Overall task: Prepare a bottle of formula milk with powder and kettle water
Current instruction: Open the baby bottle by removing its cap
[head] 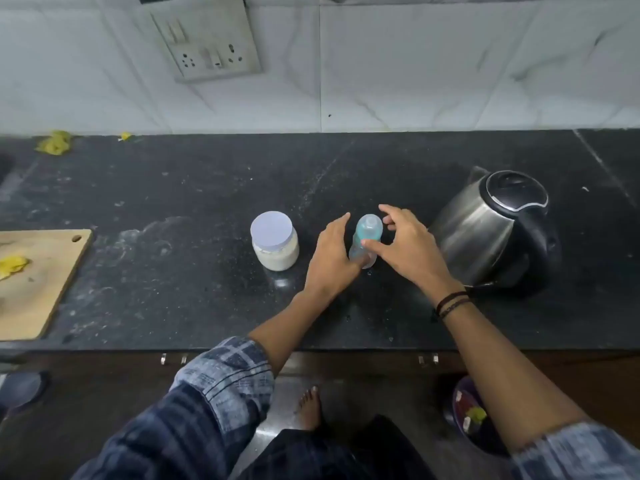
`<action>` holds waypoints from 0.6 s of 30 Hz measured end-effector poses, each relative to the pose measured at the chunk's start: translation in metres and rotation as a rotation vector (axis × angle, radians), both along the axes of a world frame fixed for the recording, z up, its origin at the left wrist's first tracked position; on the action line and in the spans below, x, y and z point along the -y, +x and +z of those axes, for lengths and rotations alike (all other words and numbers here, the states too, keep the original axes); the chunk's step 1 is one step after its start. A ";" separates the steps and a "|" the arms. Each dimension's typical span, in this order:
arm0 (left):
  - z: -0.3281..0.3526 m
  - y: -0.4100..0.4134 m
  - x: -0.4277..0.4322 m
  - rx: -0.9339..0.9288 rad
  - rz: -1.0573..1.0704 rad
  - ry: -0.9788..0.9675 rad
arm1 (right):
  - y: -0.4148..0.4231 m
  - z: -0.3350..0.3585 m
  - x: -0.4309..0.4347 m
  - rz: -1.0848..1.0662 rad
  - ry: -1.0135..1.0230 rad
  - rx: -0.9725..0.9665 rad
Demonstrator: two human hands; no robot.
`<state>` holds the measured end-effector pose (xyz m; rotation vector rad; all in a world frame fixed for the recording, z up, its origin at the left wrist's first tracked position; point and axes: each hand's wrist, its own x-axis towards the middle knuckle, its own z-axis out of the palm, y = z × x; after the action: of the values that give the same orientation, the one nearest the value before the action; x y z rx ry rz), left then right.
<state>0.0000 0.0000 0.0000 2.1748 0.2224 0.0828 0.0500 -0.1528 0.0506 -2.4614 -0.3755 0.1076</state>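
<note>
- At the middle of the black counter (207, 202), the feeding bottle (367, 232) stands upright between my two hands, its screw top (372, 221) in place.
- My left hand (330, 254) lies along the bottle's left side with the fingers straight. It rests against the lower body, steadying it, not clasped round it.
- My right hand (408, 247) arches over from the other side. The thumb touches the bottle's body and the fingers spread in a loose curve behind the top, so it is not yet closed on anything. I cannot tell whether those fingers touch the top.
- The powder jar (275, 245) stands just to the left of my left hand, with its white lid on.
- The steel kettle (491, 230) sits to the right, near my right wrist, its lid down.
- I judge this to be the opening step: nothing is uncapped, and I see no powder or water in the bottle, though its tinted wall makes that hard to read.
- The next move calls for the left hand to close firmly on the body while the right takes the top and twists it off.
- The bottle is light and narrow, so a loose hold below could let it spin or tip towards the jar.
</note>
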 end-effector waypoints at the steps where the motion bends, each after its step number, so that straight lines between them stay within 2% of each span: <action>1: -0.002 0.004 0.001 -0.002 -0.003 -0.011 | 0.003 -0.002 -0.002 0.007 -0.005 -0.001; 4: -0.007 0.010 0.002 -0.057 -0.009 -0.054 | 0.006 -0.003 -0.007 0.026 -0.045 -0.037; 13: -0.023 0.022 0.016 -0.088 0.063 -0.171 | 0.016 -0.015 -0.013 0.105 -0.093 0.010; 18: -0.031 0.025 0.016 -0.107 0.038 -0.174 | 0.025 -0.017 -0.013 0.112 -0.086 0.018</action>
<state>0.0250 -0.0157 -0.0311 2.0042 0.3205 -0.0303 0.0749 -0.1394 0.0336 -2.5272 -0.5267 0.1519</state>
